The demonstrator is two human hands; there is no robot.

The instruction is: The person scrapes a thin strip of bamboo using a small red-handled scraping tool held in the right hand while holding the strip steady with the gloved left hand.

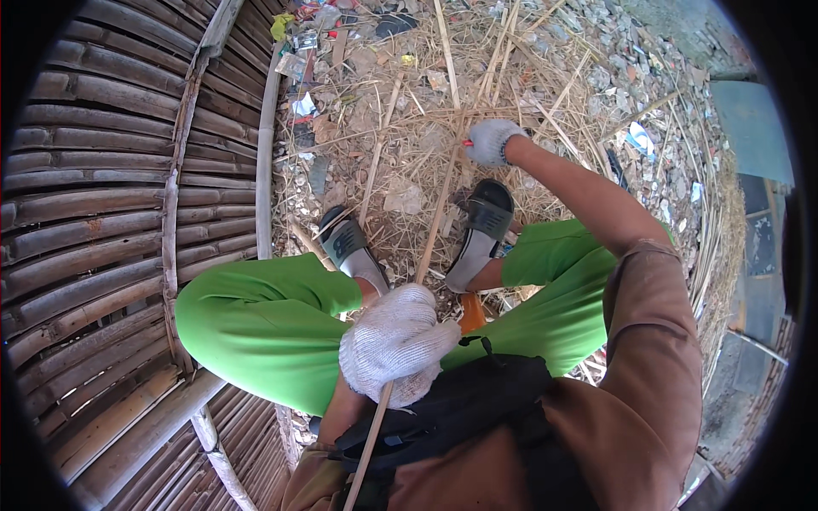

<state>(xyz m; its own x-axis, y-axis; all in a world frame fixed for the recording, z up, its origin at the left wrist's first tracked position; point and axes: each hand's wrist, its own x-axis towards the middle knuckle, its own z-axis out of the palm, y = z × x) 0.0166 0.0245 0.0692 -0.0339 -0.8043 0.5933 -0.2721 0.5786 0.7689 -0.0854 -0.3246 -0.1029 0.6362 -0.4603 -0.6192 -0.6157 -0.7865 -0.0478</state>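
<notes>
My left hand [396, 345], in a white knitted glove, is wrapped round a long thin bamboo strip [437, 223]. The strip runs from the lower edge up between my feet to the littered ground ahead. Beyond my right foot, my right hand [492, 141], also gloved, is closed in a fist just right of the strip's far part. A small red tip [468, 143] pokes out of that fist; the rest of what it belongs to is hidden. Whether the right fist touches the strip, I cannot tell.
A bamboo slat wall [102, 200] rises on the left. Straw, loose strips and litter cover the ground [409, 196] around my sandals [490, 209]. A black bag [460, 396] lies across my lap, with an orange object [471, 313] just past it. Grey-green panels [750, 128] stand far right.
</notes>
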